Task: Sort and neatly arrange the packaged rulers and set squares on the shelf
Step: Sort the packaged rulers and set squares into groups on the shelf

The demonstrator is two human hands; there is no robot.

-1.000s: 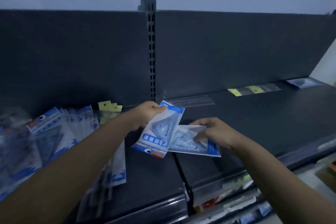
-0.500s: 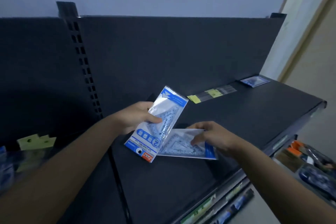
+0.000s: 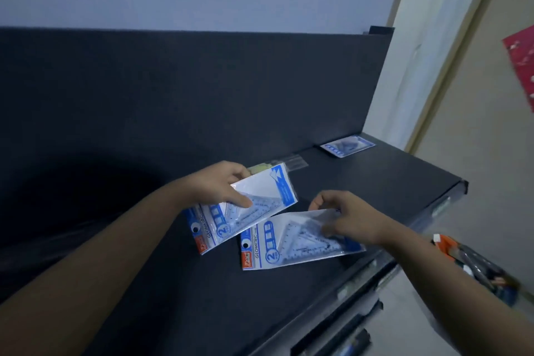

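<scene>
Mia: Where are the set squares now?

Tom: See the far pack (image 3: 348,146) lying flat in the back corner of the shelf (image 3: 390,182)? The two other packs are well apart from it, closer to the person. The left hand (image 3: 219,185) has its grip closed on the first pack (image 3: 265,185) — thumb on the front, fingers behind. That pack is tilted, up off the shelf.

Mia: And the other hand?

Tom: The right hand (image 3: 346,220) has its grip closed on the second pack (image 3: 289,243), with fingers curled over its top edge. It is just beside the first pack and also well apart from the far pack. I cannot tell if it touches the shelf.

Mia: What could go wrong?

Tom: The bags look shiny and slippery. If a grip gets loose, a pack could slide out and drop past the front of the shelf.

Mia: Anything else?

Tom: Yes — a long clear pack (image 3: 291,160) lies between the first pack and the far pack. If the hands move toward the far pack too fast, they could knock it crooked. And if these two end up facing a different way from the far pack, the row will look messy.
</scene>
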